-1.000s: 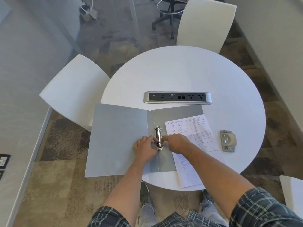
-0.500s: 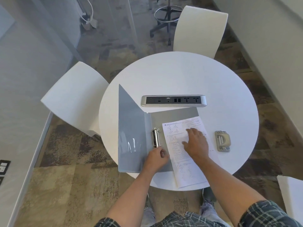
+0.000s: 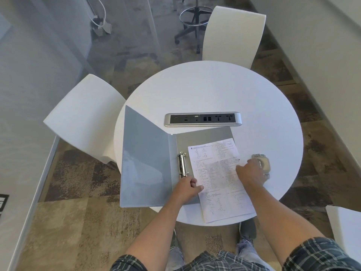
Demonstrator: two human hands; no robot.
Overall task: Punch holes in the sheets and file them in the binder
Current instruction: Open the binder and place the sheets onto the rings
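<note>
Head view, over a round white table (image 3: 214,90): you stand at its near edge with the grey binder (image 3: 148,165) open in front of you, its left cover tilted up off the tabletop and its metal ring mechanism (image 3: 182,165) exposed at the spine. Your left hand (image 3: 186,189) presses loosely curled on the binder's near edge, just below the rings, thumb touching the left margin of the printed sheet (image 3: 218,178), clamped on nothing. Your right hand (image 3: 251,173) reaches across that sheet to the hole punch (image 3: 263,163) lying just off the paper's right side; fingers lie over its near part, but whether they have closed on it cannot be told.

By the look of it, the punching step is only beginning: the sheet lies unpunched on the binder's right half, overhanging the table's near edge. Next you need a firm hold on the punch, then the sheet's left margin fed squarely into it.

Half a second ago your right hand lay flat on the middle of the sheet; now it has moved to the punch. A second ago both hands were at the rings and the cover lay flat.
</note>
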